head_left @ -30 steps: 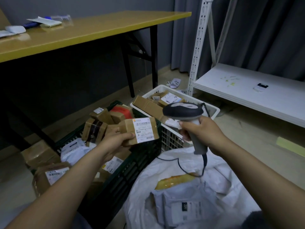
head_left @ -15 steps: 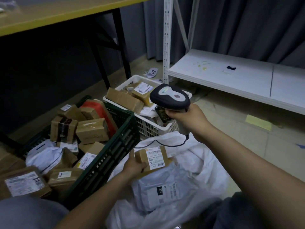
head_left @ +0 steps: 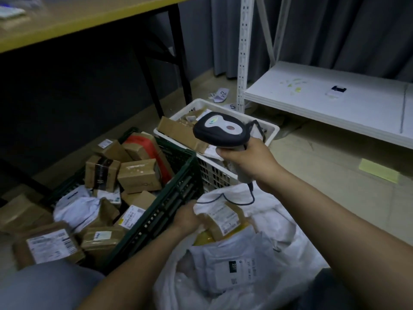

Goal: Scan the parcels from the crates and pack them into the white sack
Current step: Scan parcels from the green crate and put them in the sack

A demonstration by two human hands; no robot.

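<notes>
Head view. Left hand (head_left: 186,218) curled round the left end of a small brown parcel (head_left: 225,222). The parcel is label up, tilted, and sits in the mouth of the white sack (head_left: 286,220). A fold of the sack rim lies over the fingers. Parcel rests against a yellow packet (head_left: 206,239), above a white mailer (head_left: 237,262) lying in the sack.

Right hand (head_left: 248,163) wrapped round the handle of the scanner (head_left: 220,133), head pointing left, held above the sack. Its cable (head_left: 251,198) droops onto the sack.

Green crate (head_left: 176,198) just left of the sack, holding brown boxes and pale bags. White crate (head_left: 214,175) just behind it, more parcels inside. Yellow table (head_left: 89,16) upper left; white shelf (head_left: 335,104) at right.
</notes>
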